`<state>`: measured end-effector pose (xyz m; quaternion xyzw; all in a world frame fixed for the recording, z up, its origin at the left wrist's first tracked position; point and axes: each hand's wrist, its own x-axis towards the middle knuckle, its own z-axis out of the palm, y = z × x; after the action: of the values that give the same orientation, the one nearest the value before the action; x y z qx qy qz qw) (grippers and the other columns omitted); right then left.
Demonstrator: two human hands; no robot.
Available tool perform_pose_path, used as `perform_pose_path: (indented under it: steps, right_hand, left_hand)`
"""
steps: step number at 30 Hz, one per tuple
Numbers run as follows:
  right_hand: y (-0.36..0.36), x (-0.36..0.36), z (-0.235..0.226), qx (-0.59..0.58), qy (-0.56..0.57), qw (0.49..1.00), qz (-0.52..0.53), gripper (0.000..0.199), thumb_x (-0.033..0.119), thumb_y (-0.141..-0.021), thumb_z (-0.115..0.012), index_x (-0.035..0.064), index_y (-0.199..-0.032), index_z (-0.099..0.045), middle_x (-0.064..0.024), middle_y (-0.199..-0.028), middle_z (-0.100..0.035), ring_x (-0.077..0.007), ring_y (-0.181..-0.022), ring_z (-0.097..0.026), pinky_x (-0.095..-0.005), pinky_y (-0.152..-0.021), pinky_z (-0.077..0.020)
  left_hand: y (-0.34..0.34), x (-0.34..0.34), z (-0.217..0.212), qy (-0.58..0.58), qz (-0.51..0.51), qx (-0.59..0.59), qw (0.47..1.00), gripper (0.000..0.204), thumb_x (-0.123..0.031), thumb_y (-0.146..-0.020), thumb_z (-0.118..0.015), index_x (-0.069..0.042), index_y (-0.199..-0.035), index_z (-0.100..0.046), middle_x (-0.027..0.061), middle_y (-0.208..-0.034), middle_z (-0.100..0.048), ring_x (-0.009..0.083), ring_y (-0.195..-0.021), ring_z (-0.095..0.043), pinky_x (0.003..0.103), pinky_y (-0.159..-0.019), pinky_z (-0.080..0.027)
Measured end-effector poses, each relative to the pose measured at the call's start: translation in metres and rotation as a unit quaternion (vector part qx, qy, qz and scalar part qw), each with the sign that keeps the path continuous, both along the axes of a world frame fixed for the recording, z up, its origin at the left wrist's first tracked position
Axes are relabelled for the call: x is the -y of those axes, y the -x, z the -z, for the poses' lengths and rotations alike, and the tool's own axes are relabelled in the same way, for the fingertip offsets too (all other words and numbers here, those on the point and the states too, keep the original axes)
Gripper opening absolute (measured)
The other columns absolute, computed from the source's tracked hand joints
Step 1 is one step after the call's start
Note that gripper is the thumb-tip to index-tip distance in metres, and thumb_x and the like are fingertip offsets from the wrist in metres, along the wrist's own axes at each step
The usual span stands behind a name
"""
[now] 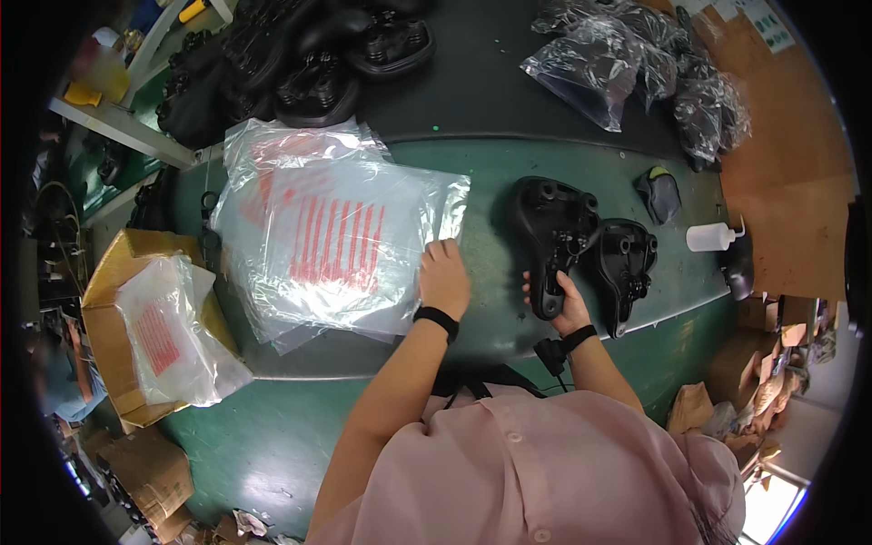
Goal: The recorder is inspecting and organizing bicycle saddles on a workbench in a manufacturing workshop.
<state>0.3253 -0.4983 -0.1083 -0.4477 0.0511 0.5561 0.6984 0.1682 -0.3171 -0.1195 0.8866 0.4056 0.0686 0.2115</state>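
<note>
My left hand (443,280) is at the right edge of a stack of clear plastic bags (263,227) with red print, its fingers bent onto the top bag's edge. My right hand (570,307) grips the narrow nose of a black bicycle saddle (554,213), which lies underside up with its rails and clamp showing. Close on its right, a second black bicycle saddle (627,263) also rests underside up, nose toward me. Both saddles are on the green table (490,163). Each wrist wears a black band.
Several black saddles (318,86) are heaped at the back left. Bagged saddles (604,64) lie at the back right. A white pump bottle (713,237) and a small dark pouch (660,195) sit at the right. A cardboard box (100,313) with more bags stands at the left.
</note>
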Motion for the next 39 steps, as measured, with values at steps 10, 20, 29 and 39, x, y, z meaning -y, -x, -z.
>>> perform_pose_path:
  steps: [10, 20, 29, 39]
  right_hand:
    - [-0.001, 0.007, -0.047, 0.065, 0.001, 0.991, -0.117, 0.042, 0.020, -0.086, -0.061, -0.0055, -0.117, -0.052, -0.0177, -0.106, -0.063, -0.0277, -0.084, -0.065, -0.0391, -0.073, -0.0558]
    - [0.062, -0.117, -0.053, 0.017, -0.080, 0.963, -0.257, 0.049, 0.008, -0.080, -0.066, -0.0013, -0.124, -0.048, -0.0117, -0.111, -0.060, -0.0225, -0.094, -0.062, -0.0393, -0.077, -0.0553]
    - [0.089, -0.162, -0.013, -0.005, -0.005, 0.970, -0.242, 0.051, 0.004, -0.078, -0.066, 0.0026, -0.125, -0.046, -0.0085, -0.107, -0.060, -0.0171, -0.093, -0.060, -0.0308, -0.081, -0.0502]
    - [0.047, -0.127, -0.037, 0.133, 0.029, 0.973, -0.186, 0.069, 0.005, -0.074, -0.069, 0.0008, -0.135, -0.038, -0.0091, -0.118, -0.058, -0.0183, -0.102, -0.059, -0.0312, -0.087, -0.0481]
  left_hand:
    - [0.063, -0.040, -0.027, 0.406, -0.172, 0.223, 0.870, 0.017, -0.014, -0.084, -0.063, 0.002, -0.079, -0.068, 0.0117, -0.070, -0.066, 0.0185, -0.056, -0.063, 0.029, -0.056, -0.051]
    - [0.076, -0.050, -0.033, 0.457, -0.143, 0.285, 0.831, 0.011, 0.002, -0.076, -0.070, 0.002, -0.080, -0.059, 0.0063, -0.073, -0.063, 0.0125, -0.064, -0.059, 0.024, -0.054, -0.047]
    - [0.116, -0.071, -0.019, 0.489, -0.213, 0.300, 0.791, 0.019, -0.009, -0.083, -0.067, -0.007, -0.069, -0.055, 0.0015, -0.067, -0.060, 0.0074, -0.058, -0.054, 0.020, -0.050, -0.041]
    - [0.181, -0.103, -0.079, 0.503, -0.247, 0.451, 0.694, 0.005, -0.006, -0.089, -0.060, -0.007, -0.087, -0.055, 0.0047, -0.083, -0.064, 0.0120, -0.073, -0.060, 0.025, -0.070, -0.050]
